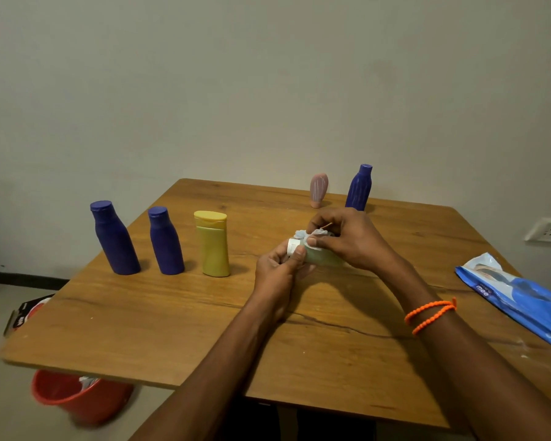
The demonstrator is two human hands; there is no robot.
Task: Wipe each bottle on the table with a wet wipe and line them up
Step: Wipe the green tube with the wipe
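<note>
Bottles are what I am dealing with, and the one in my hands is a small pale green bottle (323, 257) with a white cap (292, 246). It is lying on its side over the middle of the wooden table (159, 323), its long axis running left to right, cap pointing left toward the row. I cannot tell whether it is touching the tabletop. My left hand (275, 275) is curling its fingers round the cap end, thumb pressing just behind the cap. My right hand (352, 238) is pinching a crumpled white wet wipe (306, 235) against the top of the bottle near its neck.

I am reading very little writing: the blue wipes pack (522, 297) lying at the right edge is showing "mee" in white letters, and the bottles are showing no label I can make out.

Standing upright in a line on the left are a large blue bottle (115, 238), a smaller blue bottle (166, 241) and a yellow bottle (213, 243), caps up. Near the far edge a pink bottle (318, 190) is standing on its cap beside a ribbed blue bottle (359, 187), also upright. An orange beaded band (430, 313) is circling my right wrist. A red bucket (77, 397) is sitting on the floor under the near left corner.
</note>
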